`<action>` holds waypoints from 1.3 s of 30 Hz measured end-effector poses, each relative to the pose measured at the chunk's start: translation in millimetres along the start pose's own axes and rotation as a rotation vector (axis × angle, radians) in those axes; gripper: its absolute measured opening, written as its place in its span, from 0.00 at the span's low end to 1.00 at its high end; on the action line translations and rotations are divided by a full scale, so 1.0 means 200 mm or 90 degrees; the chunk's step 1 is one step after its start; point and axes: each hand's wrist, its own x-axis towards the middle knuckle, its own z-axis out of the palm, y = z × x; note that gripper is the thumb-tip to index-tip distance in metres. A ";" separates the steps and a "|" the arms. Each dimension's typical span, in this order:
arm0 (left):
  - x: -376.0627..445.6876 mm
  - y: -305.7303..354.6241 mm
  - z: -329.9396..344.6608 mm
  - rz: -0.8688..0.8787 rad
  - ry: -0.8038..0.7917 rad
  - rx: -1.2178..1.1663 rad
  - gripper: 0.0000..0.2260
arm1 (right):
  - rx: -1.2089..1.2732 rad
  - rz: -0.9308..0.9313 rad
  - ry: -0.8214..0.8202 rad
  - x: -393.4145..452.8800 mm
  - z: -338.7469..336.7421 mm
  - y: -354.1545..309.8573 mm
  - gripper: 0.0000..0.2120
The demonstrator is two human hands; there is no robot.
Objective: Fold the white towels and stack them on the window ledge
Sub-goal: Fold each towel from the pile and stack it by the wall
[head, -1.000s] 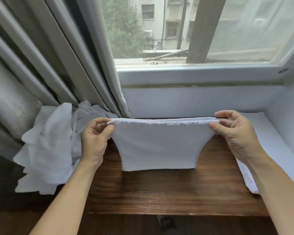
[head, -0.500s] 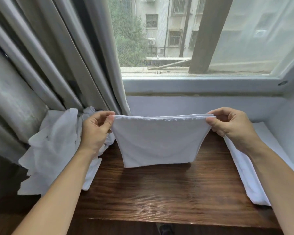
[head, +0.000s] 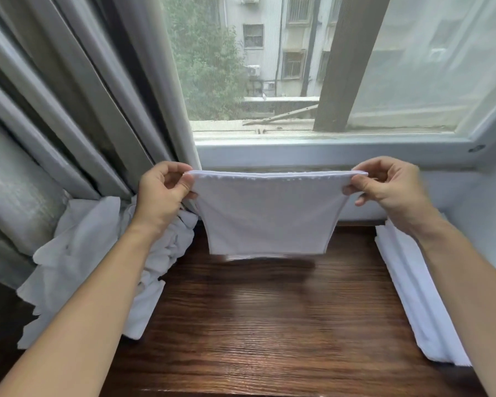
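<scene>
A folded white towel (head: pixel 269 213) hangs in the air above the dark wooden window ledge (head: pixel 269 316), stretched between both hands. My left hand (head: pixel 161 196) pinches its upper left corner and my right hand (head: pixel 390 187) pinches its upper right corner. The towel's lower edge hovers just over the wood. A crumpled heap of unfolded white towels (head: pixel 89 253) lies at the left end of the ledge. A flat stack of folded white towels (head: pixel 418 293) lies along the right end, partly behind my right forearm.
Grey curtains (head: pixel 69 110) hang at the left, down to the crumpled heap. The white window frame (head: pixel 327 150) and pane rise right behind the ledge. A white wall (head: pixel 487 213) closes off the right side.
Both hands have lifted the folded towel higher, so its lower edge has come up off the ledge. The view has tilted upward.
</scene>
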 end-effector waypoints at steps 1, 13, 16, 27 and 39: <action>0.00 0.02 -0.01 0.020 -0.008 -0.008 0.07 | -0.005 -0.015 0.005 -0.01 -0.01 -0.02 0.06; -0.78 -0.34 -0.24 -0.024 -0.141 0.259 0.12 | -0.142 0.095 -0.032 -0.78 0.04 0.34 0.07; -1.07 -0.52 -0.28 -0.102 -0.188 0.321 0.11 | -0.241 0.187 -0.079 -1.09 0.08 0.56 0.11; -1.49 -0.72 -0.42 -0.298 -0.268 0.286 0.08 | -0.275 0.396 -0.177 -1.54 0.14 0.74 0.06; -0.75 -0.88 -0.09 -0.267 -0.131 0.223 0.10 | -0.275 0.253 -0.056 -0.71 0.21 0.82 0.04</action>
